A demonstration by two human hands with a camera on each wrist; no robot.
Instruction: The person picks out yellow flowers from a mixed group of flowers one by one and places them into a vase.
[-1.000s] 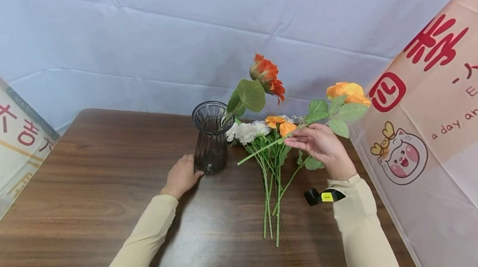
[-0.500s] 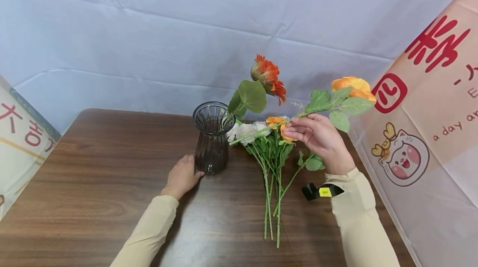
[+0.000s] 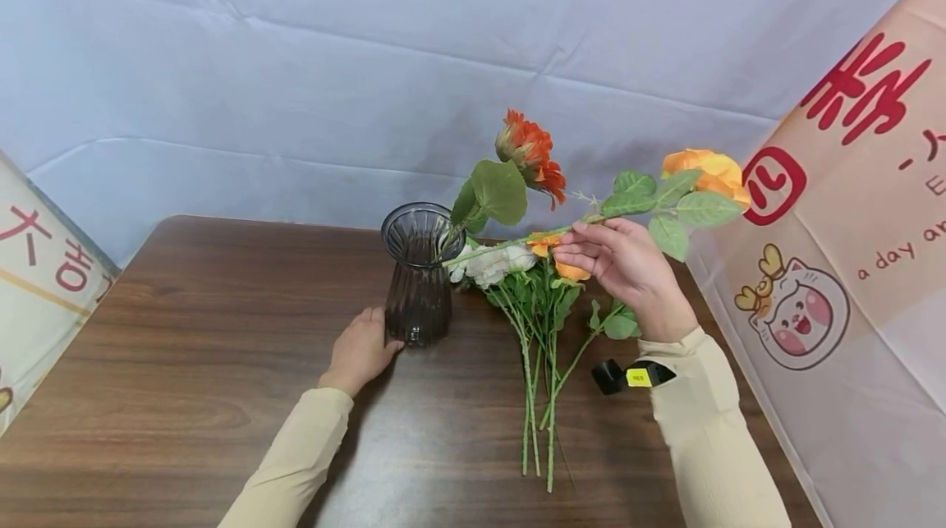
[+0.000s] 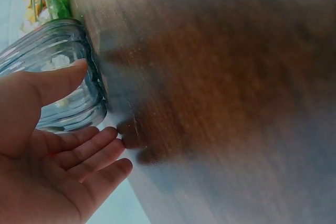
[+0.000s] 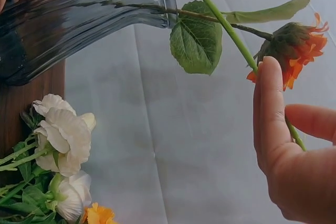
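Note:
A dark, ribbed glass vase (image 3: pixel 418 298) stands upright on the table, with an orange-red flower (image 3: pixel 530 152) in it that leans right. My left hand (image 3: pixel 360 350) holds the vase low on its left side, thumb in front and fingers around the far side, as the left wrist view shows. Between thumb and fingertips, my right hand (image 3: pixel 617 265) pinches the green stem of a yellow-orange rose (image 3: pixel 705 175). That stem slants down to the left, and its cut end overlaps the vase's rim in the head view. In the right wrist view the stem (image 5: pixel 223 22) crosses before the vase mouth.
Right of the vase lie several flowers, with white blooms (image 3: pixel 489 264), orange blooms (image 3: pixel 571 267) and green stems (image 3: pixel 550 413) toward the table's front. A pale cloth backdrop (image 3: pixel 296 84) rises behind the brown table (image 3: pixel 185 331). A printed banner (image 3: pixel 850 249) hangs at the right.
My right hand has moved slightly left and up with the rose, bringing its stem end from beside the vase to the rim. The left hand and vase stay in place.

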